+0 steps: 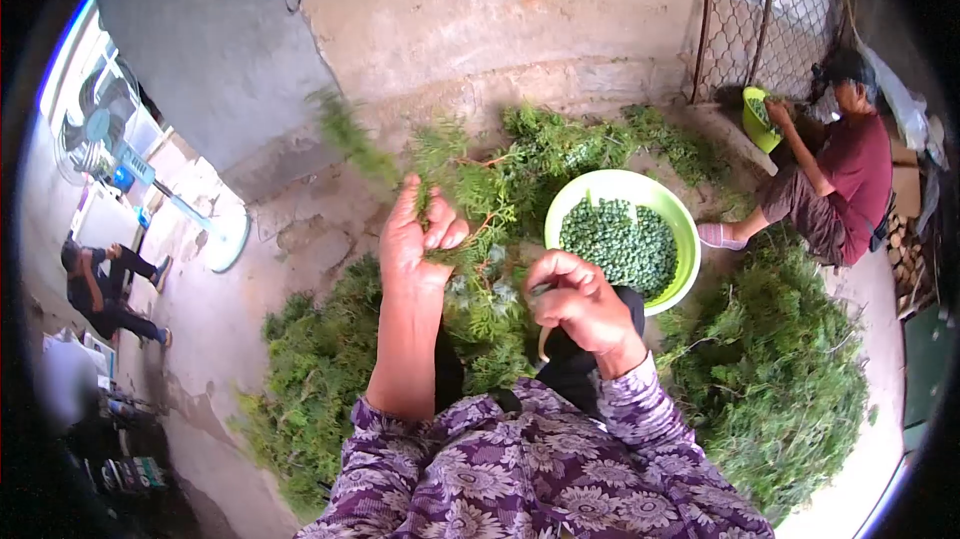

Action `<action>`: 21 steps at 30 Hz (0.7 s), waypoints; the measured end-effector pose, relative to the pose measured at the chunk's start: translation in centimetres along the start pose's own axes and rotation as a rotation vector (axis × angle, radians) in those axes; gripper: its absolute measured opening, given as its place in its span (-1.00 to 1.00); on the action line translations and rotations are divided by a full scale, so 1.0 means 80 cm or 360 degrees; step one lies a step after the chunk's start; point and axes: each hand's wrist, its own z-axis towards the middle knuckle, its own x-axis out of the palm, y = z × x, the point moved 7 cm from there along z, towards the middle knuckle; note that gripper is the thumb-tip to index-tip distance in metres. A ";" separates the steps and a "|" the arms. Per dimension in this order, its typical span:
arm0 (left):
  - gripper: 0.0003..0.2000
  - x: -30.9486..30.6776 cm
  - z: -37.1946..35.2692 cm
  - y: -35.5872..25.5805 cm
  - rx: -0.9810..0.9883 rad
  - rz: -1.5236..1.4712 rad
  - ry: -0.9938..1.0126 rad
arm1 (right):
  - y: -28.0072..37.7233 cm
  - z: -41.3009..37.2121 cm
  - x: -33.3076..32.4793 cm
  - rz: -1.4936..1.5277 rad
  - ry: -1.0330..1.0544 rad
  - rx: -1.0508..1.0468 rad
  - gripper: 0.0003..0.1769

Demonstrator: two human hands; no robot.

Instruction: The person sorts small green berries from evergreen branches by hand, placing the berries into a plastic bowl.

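Note:
My left hand [420, 234] is raised left of centre, its fingers closed on a green sprig [355, 139] that is blurred at its upper end. To its right, my right hand [578, 304] is closed in a pinch near the front of the basin; something small and greyish shows at the fingertips, too small to name. A light green basin [690, 239] holds many small green cones or berries [620, 244]. Below and between my hands lie more leafy green branches [485, 324].
Heaps of cut branches lie at left [320, 369] and right [780, 369]. A person in a dark red shirt [860, 179] sits at the right by a small green bucket [760, 134]. A standing fan [225, 239] and another seated person [100, 289] are at the left.

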 end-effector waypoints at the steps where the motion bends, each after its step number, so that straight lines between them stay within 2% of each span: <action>1: -0.77 0.001 0.001 -0.005 -0.0018 0.0038 0.0008 | -0.016 0.003 -0.009 0.0483 0.0186 0.0083 -0.83; 2: -0.77 0.005 0.003 -0.008 -0.0037 -0.0023 0.0055 | -0.016 0.003 -0.011 0.0767 0.0183 0.0104 -0.82; 4: -0.76 0.012 0.007 -0.005 -0.0097 -0.0047 0.0109 | -0.013 0.001 -0.012 0.0997 0.0196 0.0103 -0.82; 6: -0.75 0.018 0.009 -0.003 -0.0075 -0.0060 0.0125 | -0.013 0.002 -0.016 0.1044 0.0186 0.0055 -0.81; 8: -0.75 0.020 0.013 0.006 -0.0156 -0.0025 0.0131 | -0.018 0.005 -0.029 0.0477 -0.0114 0.0066 -0.80; 10: -0.74 0.027 0.016 0.017 -0.0214 -0.0005 0.0148 | -0.015 0.012 -0.031 0.0407 -0.0172 -0.0025 -0.77; 14: -0.73 0.045 0.021 0.038 -0.0345 0.0095 0.0161 | 0.010 0.023 -0.027 -0.0319 -0.0411 -0.0494 -0.76; 17: -0.73 0.053 0.024 0.041 -0.0371 0.0125 0.0191 | 0.002 0.027 -0.026 -0.0112 -0.0371 -0.0488 -0.80; 20: -0.73 0.043 0.028 0.034 -0.0331 0.0121 0.0164 | 0.001 0.022 -0.027 -0.0090 -0.0349 -0.0685 -0.86; 21: -0.72 0.035 0.033 0.028 -0.0305 0.0102 0.0126 | 0.000 0.014 -0.024 0.0032 -0.0257 -0.0468 -0.88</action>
